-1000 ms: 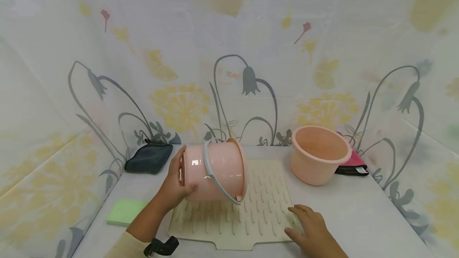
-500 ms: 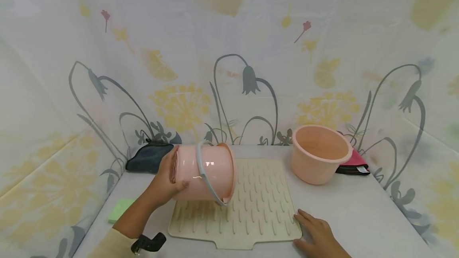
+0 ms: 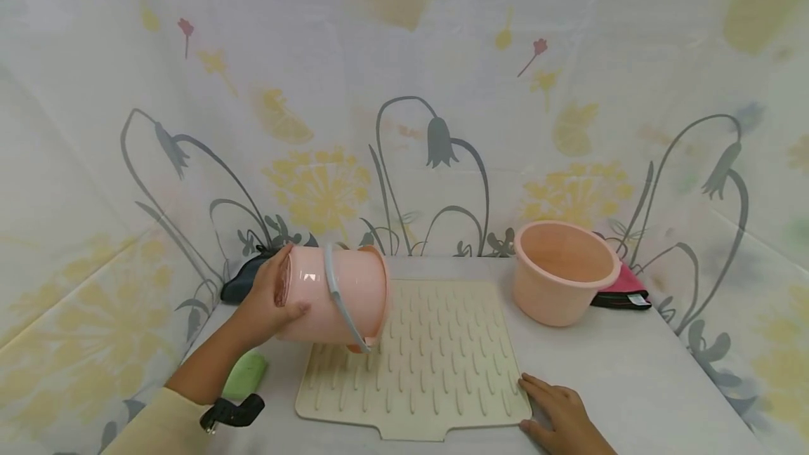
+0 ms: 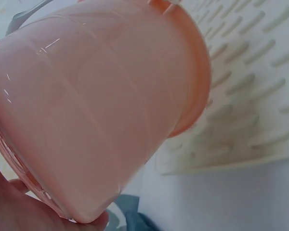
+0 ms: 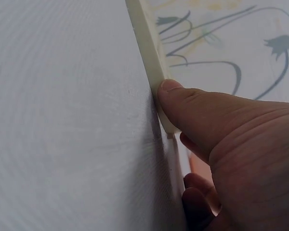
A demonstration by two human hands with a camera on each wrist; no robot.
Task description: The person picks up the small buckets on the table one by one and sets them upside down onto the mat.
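Note:
My left hand (image 3: 265, 304) grips a glossy pink bucket (image 3: 365, 283) by its base, fingers over the bottom and thumb along the side. The bucket lies sideways in the air, its mouth facing right and its grey handle (image 3: 336, 293) hanging across the body. Beneath its rim lies a cream ridged draining board (image 3: 442, 350). In the left wrist view the bucket wall (image 4: 96, 110) fills most of the picture. My right hand (image 3: 559, 409) touches the board's front right corner. In the right wrist view the thumb (image 5: 183, 98) presses the board's edge (image 5: 143, 41).
A peach tub (image 3: 550, 300) stands upright at the back right, before a pink and black pouch (image 3: 626, 290). A dark blue pouch (image 3: 237, 285) sits at the back left, partly behind my left hand. A light green sponge (image 3: 245, 376) lies left of the board. A patterned curtain (image 3: 404, 55) surrounds the table.
My left hand has carried the bucket leftward, uncovering more of the board. My right hand has shifted slightly right and down, onto the board's corner, and then stayed there.

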